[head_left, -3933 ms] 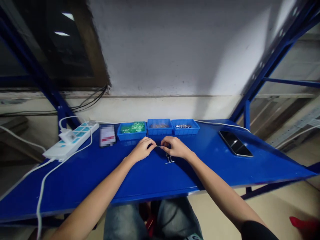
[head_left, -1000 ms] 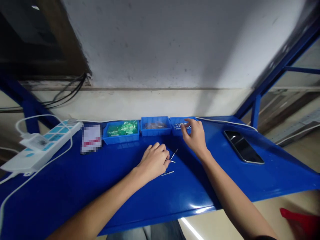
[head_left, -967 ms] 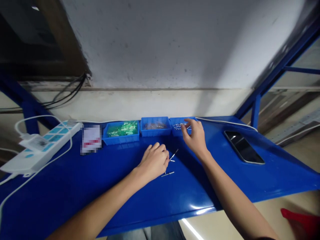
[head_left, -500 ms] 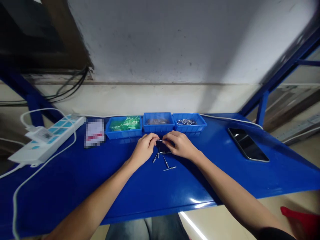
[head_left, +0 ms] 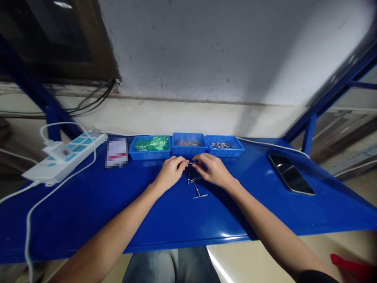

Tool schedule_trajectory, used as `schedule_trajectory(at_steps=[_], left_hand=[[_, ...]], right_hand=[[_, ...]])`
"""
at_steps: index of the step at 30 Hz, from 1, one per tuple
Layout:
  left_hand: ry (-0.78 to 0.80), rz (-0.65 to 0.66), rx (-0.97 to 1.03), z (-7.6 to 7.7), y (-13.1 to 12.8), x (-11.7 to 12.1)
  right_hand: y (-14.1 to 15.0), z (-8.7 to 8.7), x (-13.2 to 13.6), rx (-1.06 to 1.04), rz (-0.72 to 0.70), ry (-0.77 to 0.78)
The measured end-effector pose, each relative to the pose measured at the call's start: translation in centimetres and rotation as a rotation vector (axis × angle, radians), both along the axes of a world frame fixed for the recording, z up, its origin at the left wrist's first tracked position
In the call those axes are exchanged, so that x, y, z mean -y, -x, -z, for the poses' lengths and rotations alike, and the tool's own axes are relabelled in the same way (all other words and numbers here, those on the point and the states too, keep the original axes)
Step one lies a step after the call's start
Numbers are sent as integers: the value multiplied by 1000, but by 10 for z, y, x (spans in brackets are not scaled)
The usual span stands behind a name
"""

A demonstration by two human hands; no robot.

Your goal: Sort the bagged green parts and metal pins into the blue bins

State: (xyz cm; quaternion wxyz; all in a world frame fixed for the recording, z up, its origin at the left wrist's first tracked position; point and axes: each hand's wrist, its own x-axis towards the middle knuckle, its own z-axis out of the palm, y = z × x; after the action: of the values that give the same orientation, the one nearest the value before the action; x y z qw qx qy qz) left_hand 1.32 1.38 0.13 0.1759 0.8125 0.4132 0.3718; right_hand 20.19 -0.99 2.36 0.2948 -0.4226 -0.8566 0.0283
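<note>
Spanning both hands' fingers point(head_left: 186, 162), the metal pin point(head_left: 192, 163) lies roughly level.

Room: blue table point(head_left: 188, 224) at lower centre, between the forearms; also between right hand point(head_left: 212, 169) and phone point(head_left: 291, 174). Blocked: left hand point(head_left: 169, 173), held pin point(head_left: 192, 163), loose pins point(head_left: 200, 196) mid-frame, bins point(head_left: 190, 150) behind, power strip point(head_left: 63, 169) and cable point(head_left: 28, 224) at left

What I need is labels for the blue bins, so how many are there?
3, in a row along the back of the table: left bin, middle bin, right bin. None looks hidden.
</note>
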Motion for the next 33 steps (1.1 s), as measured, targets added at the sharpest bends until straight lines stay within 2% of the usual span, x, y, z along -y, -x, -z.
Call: schedule_trajectory(at_steps=[5,10,14,17,19,22,24,26,27,30,33], left_hand=[[30,38,47,-6,2,5],[-76,56,70,-15,5,7],[-69,8,72,-13,7,4],[-34,32,29,-10,9,1],[-43,51,-59,-8,10,-1],[-72,57,-260,-4,15,-4],[-46,48,-376,-3,18,-6],[6,27,-430,-2,21,-8],[29,18,-437,-2,22,-8],[49,16,-413,-2,22,-10],[21,15,-320,1,18,-12]], right_hand=[[1,1,-2,7,21,-24],[2,-1,1,-13,34,-37],[6,-4,4,20,-22,-108],[4,-6,3,20,-14,-183],[-5,-7,-2,-37,68,-243],[-31,-6,-13,-166,379,-325],[-51,-3,-21,-192,629,-305],[-65,0,-26,-179,747,-239],[-68,1,-27,-179,760,-214],[-59,1,-24,-206,642,-163],[-32,-1,-15,-188,385,-83]])
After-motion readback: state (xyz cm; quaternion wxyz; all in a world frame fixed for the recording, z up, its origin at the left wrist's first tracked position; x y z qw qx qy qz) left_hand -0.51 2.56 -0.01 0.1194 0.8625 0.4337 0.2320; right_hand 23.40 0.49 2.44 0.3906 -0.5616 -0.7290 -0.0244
